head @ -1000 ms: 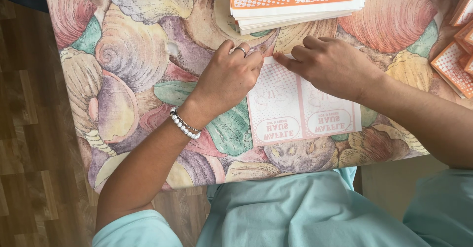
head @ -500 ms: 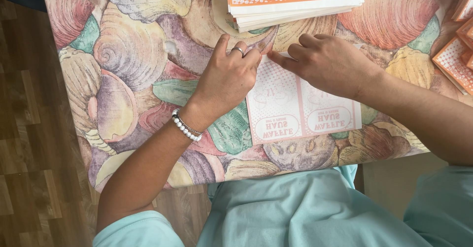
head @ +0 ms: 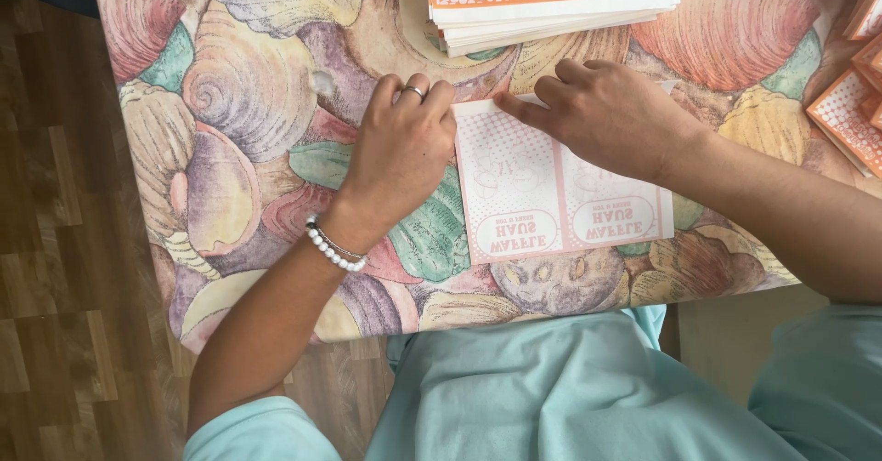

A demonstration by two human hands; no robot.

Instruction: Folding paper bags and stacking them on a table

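Observation:
A flat white-and-pink printed cardboard sheet (head: 560, 194) lies on the seashell-patterned tablecloth (head: 248, 102). My left hand (head: 404, 148), with a ring and a white bead bracelet, rests at the sheet's left edge, fingertips pinching its top left corner. My right hand (head: 606, 116) lies palm down across the sheet's upper part, fingers pointing left and pressing the top edge near the left hand.
A stack of orange-and-white flat sheets (head: 551, 1) sits at the table's far edge, just beyond my hands. More orange pieces (head: 850, 102) lie at the right edge. Wooden floor (head: 55, 240) shows to the left. My teal-clothed lap (head: 551, 387) is below the table's near edge.
Both hands have stayed on the sheet's top edge; the right fingers slid slightly left toward the left hand. The view has shifted a little.

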